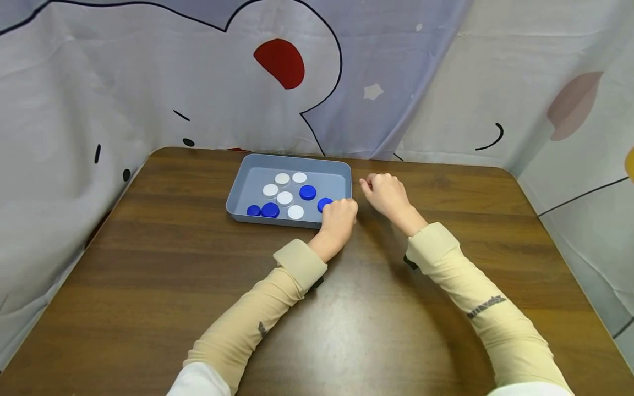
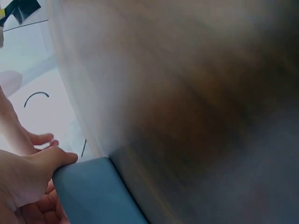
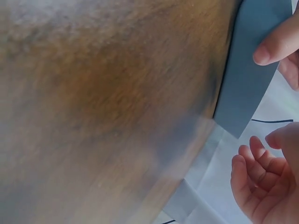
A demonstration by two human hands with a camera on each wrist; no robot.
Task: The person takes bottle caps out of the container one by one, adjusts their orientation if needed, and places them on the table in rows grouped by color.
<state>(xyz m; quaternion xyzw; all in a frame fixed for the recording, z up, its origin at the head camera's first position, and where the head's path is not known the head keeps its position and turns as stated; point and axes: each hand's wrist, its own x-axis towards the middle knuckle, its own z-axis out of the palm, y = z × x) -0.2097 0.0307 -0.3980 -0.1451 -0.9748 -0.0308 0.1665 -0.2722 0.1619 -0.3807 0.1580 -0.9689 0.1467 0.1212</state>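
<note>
A blue-grey rectangular tray [image 1: 329, 173] sits toward the far side of the table, with several white round caps [image 1: 284, 198] and several blue round caps [image 1: 307, 192] spread in it. My left hand [image 1: 339, 215] grips the tray's near right corner. In the right wrist view its thumb [image 3: 275, 46] lies on the tray's outer wall [image 3: 250, 70], and the other fingers reach past the rim. One blue cap [image 1: 324, 204] is partly hidden behind this hand. Just right of the tray, my right hand [image 1: 386, 195] hovers apart from it, fingers loosely curled around nothing.
The brown wooden table [image 1: 163, 264] reaches a patterned cloth curtain [image 1: 148, 82] that hangs behind it and along its sides. Both forearms, in beige sleeves [image 1: 267, 308], extend over the near half of the table.
</note>
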